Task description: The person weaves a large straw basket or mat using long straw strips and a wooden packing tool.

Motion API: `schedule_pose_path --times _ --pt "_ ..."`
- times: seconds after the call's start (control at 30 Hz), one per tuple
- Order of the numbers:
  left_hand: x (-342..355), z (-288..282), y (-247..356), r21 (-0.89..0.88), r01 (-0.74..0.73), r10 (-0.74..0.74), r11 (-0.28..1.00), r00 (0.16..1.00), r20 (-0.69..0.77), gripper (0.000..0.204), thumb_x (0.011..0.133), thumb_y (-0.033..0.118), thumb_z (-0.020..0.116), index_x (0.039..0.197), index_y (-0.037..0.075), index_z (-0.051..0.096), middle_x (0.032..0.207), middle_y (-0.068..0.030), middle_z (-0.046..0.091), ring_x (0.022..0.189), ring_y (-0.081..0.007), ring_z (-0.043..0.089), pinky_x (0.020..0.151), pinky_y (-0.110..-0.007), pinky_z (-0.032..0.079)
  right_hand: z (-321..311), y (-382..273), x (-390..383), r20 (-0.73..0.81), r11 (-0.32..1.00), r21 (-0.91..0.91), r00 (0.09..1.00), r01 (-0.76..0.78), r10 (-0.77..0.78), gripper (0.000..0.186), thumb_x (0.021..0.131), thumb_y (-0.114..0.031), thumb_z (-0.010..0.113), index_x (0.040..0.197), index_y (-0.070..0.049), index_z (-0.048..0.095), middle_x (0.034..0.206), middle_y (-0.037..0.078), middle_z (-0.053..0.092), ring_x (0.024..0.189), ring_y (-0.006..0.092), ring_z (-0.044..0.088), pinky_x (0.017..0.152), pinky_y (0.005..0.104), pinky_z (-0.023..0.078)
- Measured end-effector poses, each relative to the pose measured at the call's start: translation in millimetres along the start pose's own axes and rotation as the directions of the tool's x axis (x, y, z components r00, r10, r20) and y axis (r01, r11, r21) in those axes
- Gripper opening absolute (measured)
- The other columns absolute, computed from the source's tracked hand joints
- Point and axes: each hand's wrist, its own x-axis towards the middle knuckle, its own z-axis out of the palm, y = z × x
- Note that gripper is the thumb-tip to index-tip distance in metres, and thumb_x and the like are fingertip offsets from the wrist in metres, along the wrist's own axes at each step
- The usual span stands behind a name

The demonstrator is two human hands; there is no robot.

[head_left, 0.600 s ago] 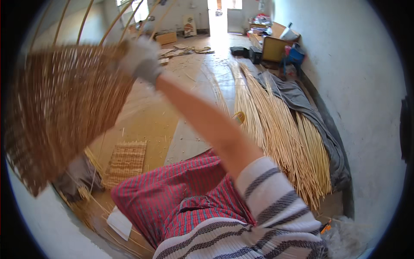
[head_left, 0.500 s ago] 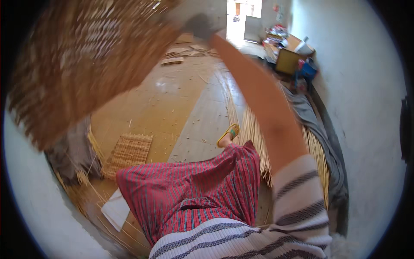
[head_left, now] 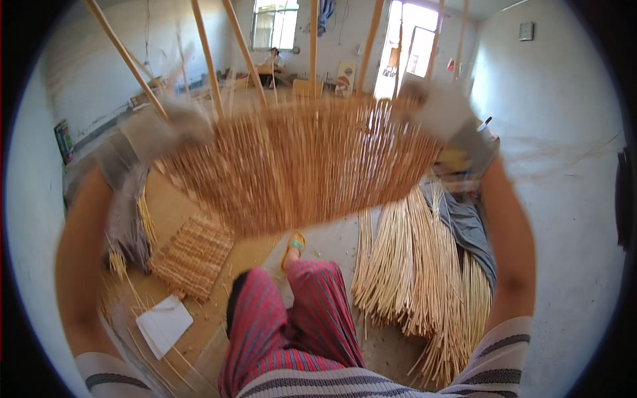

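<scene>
I hold a brown woven wicker panel (head_left: 298, 166) up across the upper middle, with several long pale stakes (head_left: 313, 46) rising from its top edge. My left hand (head_left: 162, 129), in a blurred light glove with a grey cuff, grips the panel's upper left edge. My right hand (head_left: 438, 116), gloved alike and also blurred, grips its upper right end. Both bare forearms reach up from the lower sides. Below are my red striped trousers (head_left: 312, 298) and one foot in a yellow slipper (head_left: 295, 245).
A woven mat (head_left: 192, 259), white sheet (head_left: 164, 324) and grey cloth (head_left: 126, 225) lie at lower left. Long reed bundles (head_left: 415, 272) lie on blue-grey cloth (head_left: 474, 245) along the right wall (head_left: 564, 199). Beyond are a bright doorway (head_left: 391, 73), a window (head_left: 275, 23) and clutter.
The panel has swung from the left to straight ahead, upright stakes on top. My left hand has come into sight on it; my right hand has moved right.
</scene>
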Motion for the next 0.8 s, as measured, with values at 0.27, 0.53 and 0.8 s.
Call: schedule_pose_path --times 0.27,0.53,0.8 --pt "-32.5 134.2 -106.6 -0.062 -0.018 0.028 0.998 0.986 0.165 0.024 0.083 0.029 0.080 0.089 0.006 0.078 0.075 -0.0072 0.071 0.068 -0.0192 0.065 0.065 -0.036 0.051 197.3 -51.0 -103.4 0.194 0.985 0.170 0.980 0.006 -0.039 0.076 0.076 -0.074 0.066 0.124 -0.016 0.065 0.115 0.015 0.064 0.117 0.0324 0.055 0.102 0.0473 0.036" --pt "-0.3 125.5 -192.5 -0.353 0.102 0.015 0.930 0.949 0.314 0.027 0.087 0.031 0.076 0.086 0.004 0.077 0.070 -0.0055 0.069 0.067 -0.0187 0.064 0.073 -0.034 0.053 216.0 -71.0 -50.7 0.136 0.960 0.279 0.990 -0.006 -0.033 0.040 0.098 -0.050 0.052 0.101 -0.015 0.072 0.087 0.008 0.069 0.092 0.0288 0.065 0.094 0.0452 0.040" --pt "19.2 130.0 -215.1 -0.417 0.097 0.093 0.904 0.906 0.413 0.029 0.091 0.033 0.074 0.098 0.005 0.075 0.078 -0.0044 0.072 0.073 -0.0158 0.067 0.078 -0.031 0.054 204.2 -89.7 -65.3 0.035 0.981 0.186 0.998 -0.055 0.049 0.040 0.099 -0.049 0.052 0.088 -0.015 0.071 0.074 0.007 0.063 0.079 0.0281 0.061 0.083 0.0434 0.039"
